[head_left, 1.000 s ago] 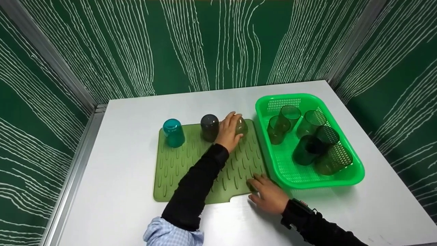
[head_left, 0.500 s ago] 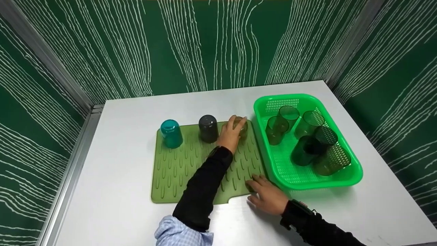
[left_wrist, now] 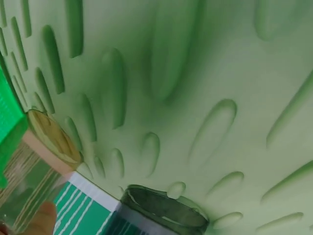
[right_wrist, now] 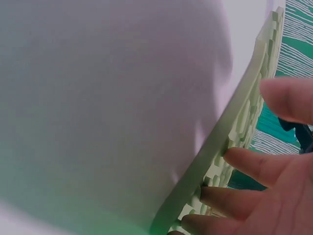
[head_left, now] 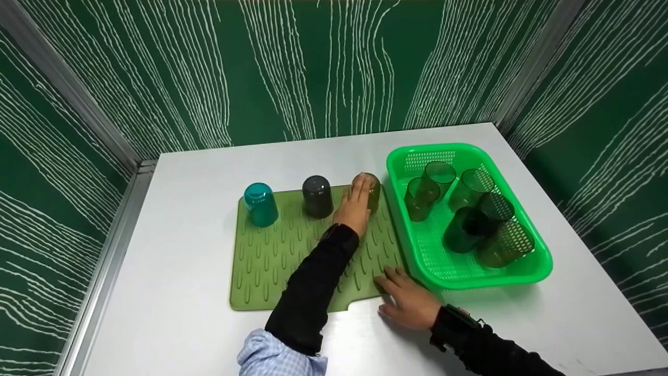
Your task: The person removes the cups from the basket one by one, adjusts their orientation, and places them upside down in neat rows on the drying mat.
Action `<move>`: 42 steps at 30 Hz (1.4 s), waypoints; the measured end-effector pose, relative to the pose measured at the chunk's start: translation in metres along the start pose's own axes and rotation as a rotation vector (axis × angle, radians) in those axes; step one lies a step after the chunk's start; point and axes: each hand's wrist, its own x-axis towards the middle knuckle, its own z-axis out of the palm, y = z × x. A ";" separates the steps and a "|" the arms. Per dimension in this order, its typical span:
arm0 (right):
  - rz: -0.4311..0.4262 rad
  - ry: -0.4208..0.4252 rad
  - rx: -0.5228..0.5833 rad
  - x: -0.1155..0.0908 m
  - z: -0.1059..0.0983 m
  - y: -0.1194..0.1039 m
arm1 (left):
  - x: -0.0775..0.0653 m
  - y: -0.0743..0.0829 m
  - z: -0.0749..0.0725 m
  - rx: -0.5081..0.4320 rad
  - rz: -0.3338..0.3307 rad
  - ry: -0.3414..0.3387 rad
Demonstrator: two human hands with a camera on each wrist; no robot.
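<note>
In the head view, my left hand (head_left: 353, 208) touches an upside-down amber drinking glass (head_left: 374, 193), its fingers lying straight along the side and top. The glass stands near the far right corner of a green ribbed drying mat (head_left: 271, 261). Left of it on the mat are a dark grey glass (head_left: 317, 198) and a teal glass (head_left: 261, 206), both upside down. The left wrist view shows a fingertip (left_wrist: 43, 220) against the clear side of the amber glass. My right hand (head_left: 409, 300) rests at the mat's near right edge, fingers spread onto its ribs.
A green plastic basket (head_left: 485, 286) stands right of the mat, close along its edge. Several tinted glasses, among them an amber one (head_left: 421, 201) and a dark one (head_left: 462, 232), are inside it. Green patterned walls (head_left: 313, 68) border the white table (head_left: 172, 250).
My left hand's fingers were spread round the amber glass; now they lie together, straight, on its left side and top, showing more of the glass. The right hand stays at the mat edge.
</note>
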 end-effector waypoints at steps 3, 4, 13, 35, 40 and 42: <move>-0.020 -0.043 -0.009 -0.003 -0.001 0.001 | -0.001 0.001 -0.001 -0.046 -0.002 -0.030; -0.025 -0.050 -0.011 -0.003 -0.001 0.002 | -0.001 0.001 -0.002 -0.064 -0.002 -0.033; -0.015 -0.056 -0.033 -0.002 -0.001 0.003 | -0.006 0.005 -0.009 -0.081 0.031 -0.043; -0.068 0.021 -0.102 -0.009 -0.018 -0.014 | -0.026 0.002 -0.006 -0.303 0.099 0.173; -0.143 0.085 -0.082 -0.016 -0.042 -0.027 | -0.034 0.009 -0.008 -0.500 0.125 0.204; -0.146 0.111 -0.070 -0.019 -0.055 -0.031 | -0.039 0.013 -0.008 -0.589 0.107 0.159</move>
